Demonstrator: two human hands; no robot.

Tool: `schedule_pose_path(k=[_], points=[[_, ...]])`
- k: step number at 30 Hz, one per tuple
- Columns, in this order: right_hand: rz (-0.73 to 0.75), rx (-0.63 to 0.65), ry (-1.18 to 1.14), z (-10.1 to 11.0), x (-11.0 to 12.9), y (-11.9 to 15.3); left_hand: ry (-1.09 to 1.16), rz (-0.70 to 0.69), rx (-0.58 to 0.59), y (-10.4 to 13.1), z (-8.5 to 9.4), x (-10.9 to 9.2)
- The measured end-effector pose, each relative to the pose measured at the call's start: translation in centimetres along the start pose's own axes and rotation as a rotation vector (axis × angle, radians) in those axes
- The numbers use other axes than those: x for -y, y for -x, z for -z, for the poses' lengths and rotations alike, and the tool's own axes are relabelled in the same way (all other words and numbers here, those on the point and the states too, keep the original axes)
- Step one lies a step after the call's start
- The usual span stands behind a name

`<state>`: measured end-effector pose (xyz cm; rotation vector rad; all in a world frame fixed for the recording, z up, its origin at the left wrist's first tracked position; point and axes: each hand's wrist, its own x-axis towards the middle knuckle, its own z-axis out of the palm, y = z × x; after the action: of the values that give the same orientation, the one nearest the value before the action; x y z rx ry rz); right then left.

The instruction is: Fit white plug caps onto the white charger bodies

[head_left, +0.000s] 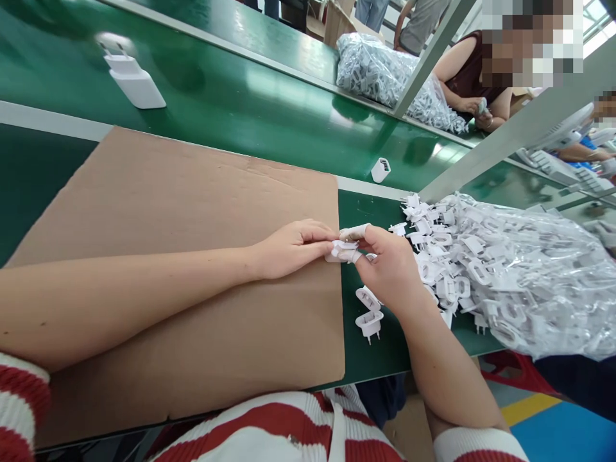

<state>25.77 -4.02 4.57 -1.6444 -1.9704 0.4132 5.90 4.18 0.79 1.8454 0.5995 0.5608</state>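
Over the right edge of the cardboard sheet [231, 218], my two hands meet at a small white plastic charger part [332, 258]. My left hand [293, 249] pinches its left side, fingers together. My right hand [392, 266], with white coverings on thumb and forefinger, grips it from the right. Fingers hide most of the part, so its exact shape is unclear. Just below my right hand, two loose white plug covers with pins [369, 321] lie on the green table. A heap of similar white plug covers [433, 237] lies right of my right hand.
A clear plastic bag of white parts [539, 282] spills beside the heap. A white plug charger [137, 80] and a small white charger body [380, 170] rest on the green conveyor belt [250, 109]. Across it, a person [466, 83] handles parts by another bag [380, 70]. A metal post [510, 128] slants at right.
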Motion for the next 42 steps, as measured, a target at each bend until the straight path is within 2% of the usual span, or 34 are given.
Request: schedule_pose_path(k=[5, 13, 22, 24, 27, 29, 31, 34, 37, 40, 42], points=[[-0.015, -0.009, 0.042, 0.2, 0.5, -0.1, -0.051, 0.074, -0.027, -0.4, -0.1, 0.1], [-0.017, -0.010, 0.062, 0.1, 0.5, 0.0, -0.089, -0.014, 0.119, -0.2, 0.9, -0.5], [-0.028, -0.016, -0.004, -0.4, 0.0, 0.1, 0.074, 0.159, 0.040, -0.5, 0.7, 0.0], [-0.027, -0.024, -0.027, -0.6, -0.1, 0.1, 0.120, 0.139, 0.052, -0.2, 0.6, 0.2], [-0.049, 0.002, -0.162, -0.5, -0.2, 0.2, 0.053, -0.011, 0.056, 0.3, -0.1, 0.2], [-0.065, 0.031, -0.279, 0.2, -0.4, 0.1, -0.063, -0.089, 0.049, 0.5, -0.5, 0.0], [-0.071, -0.001, -0.244, 1.4, -0.9, 0.0, -0.107, -0.071, -0.001, 0.0, -0.2, -0.2], [-0.145, -0.058, 0.136, 3.3, -2.5, -0.3, -0.133, 0.042, -0.233, -2.1, 2.4, 0.3], [-0.259, 0.050, 0.403, 4.0, -4.3, -0.7, -0.293, 0.162, -0.506, -5.5, 7.0, 2.3], [-0.265, 0.123, 0.430, 3.5, -5.5, -1.0, -0.411, 0.216, -0.603, -8.8, 11.5, 4.9], [-0.228, 0.107, 0.407, 3.1, -5.9, -1.2, -0.427, 0.250, -0.625, -10.3, 13.4, 5.9]])
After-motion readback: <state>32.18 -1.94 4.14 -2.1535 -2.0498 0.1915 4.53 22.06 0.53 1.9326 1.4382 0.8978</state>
